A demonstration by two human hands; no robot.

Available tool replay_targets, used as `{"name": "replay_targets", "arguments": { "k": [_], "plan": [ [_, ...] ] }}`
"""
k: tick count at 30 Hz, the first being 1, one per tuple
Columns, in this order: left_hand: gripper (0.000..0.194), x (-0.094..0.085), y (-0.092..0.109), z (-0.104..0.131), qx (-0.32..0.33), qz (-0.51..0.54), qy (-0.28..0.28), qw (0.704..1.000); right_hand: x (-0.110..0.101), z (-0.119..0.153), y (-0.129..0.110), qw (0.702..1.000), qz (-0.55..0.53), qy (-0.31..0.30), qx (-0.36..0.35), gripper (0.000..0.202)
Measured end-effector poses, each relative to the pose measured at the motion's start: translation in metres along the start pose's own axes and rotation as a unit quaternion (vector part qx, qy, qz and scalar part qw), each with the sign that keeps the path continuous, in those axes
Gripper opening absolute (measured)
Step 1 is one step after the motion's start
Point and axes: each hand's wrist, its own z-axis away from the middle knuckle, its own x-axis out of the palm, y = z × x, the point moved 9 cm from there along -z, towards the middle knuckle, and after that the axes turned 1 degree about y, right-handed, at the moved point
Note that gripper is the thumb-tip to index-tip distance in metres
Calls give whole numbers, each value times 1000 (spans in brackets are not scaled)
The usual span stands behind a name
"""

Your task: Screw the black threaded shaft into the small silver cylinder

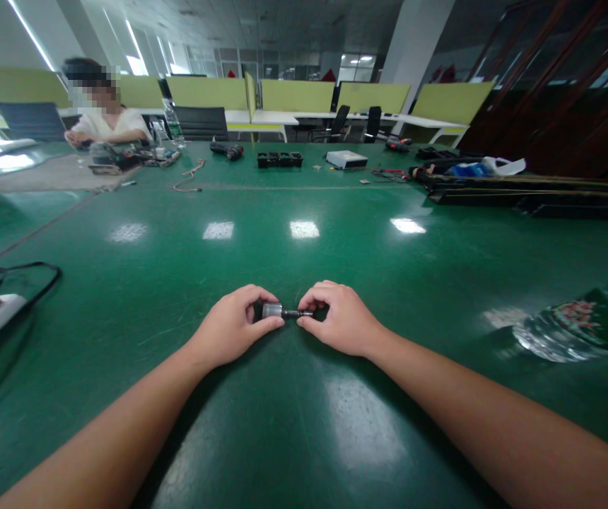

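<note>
Silvery rod (288,312), long axis crosswise, slim end (305,313) rightward, in the pinch of left grip (230,322) and right grip (343,319).

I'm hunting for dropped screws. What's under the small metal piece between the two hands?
Around the metal piece, green tabletop shows. Whatever lies directly underneath is covered by it, the left hand and right hand, so I can't tell.

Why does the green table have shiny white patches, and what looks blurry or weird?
Head view: the patches on the glossy table look like reflected light, probably from overhead; head view: the bottle near the right edge looks blurry and stretched; head view: blocky squares hide the head of the person across the table; head view: the metal part looks sharper than the bottle.
</note>
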Motion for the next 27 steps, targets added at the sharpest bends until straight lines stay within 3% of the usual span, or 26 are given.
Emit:
{"name": "replay_targets", "arguments": {
  "k": [9, 15, 27],
  "plan": [
    [29, 1, -3, 0, -1, -5, 3, 1000, -2, 1, 7, 999, 17, 8, 26, 5],
    [28, -2, -6, -1, -12, -7, 19, 1000, -16, -2, 26, 994, 56, 56, 81, 3],
    [28, -2, -7, 0, -17, -7, 18, 1000, -7, -3, 15, 999, 13, 18, 40, 7]
  ]
}}
